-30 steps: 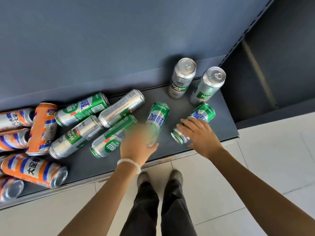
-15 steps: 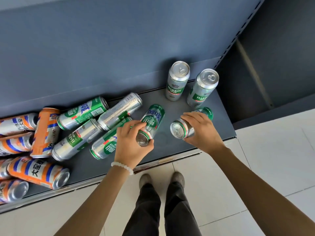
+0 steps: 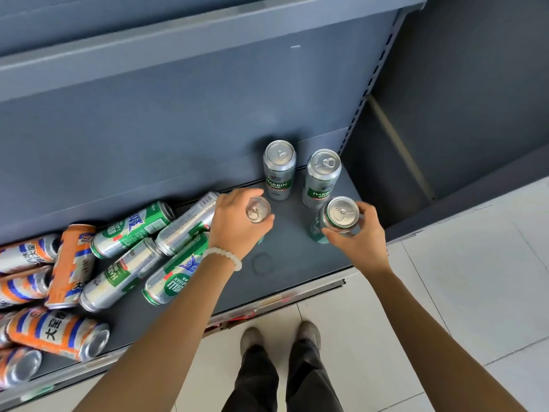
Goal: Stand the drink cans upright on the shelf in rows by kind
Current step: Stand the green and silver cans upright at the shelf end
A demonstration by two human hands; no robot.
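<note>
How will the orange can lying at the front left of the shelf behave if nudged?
The orange can lies on its side near the shelf lip, so it would likely roll, perhaps toward the edge. Its smooth printed metal looks slippery. Its far side is hidden among other cans, which may stop a roll that way. Weight can't be judged.

head cam | looks steeply down — near the shelf [image 3: 297, 257] | single view
</note>
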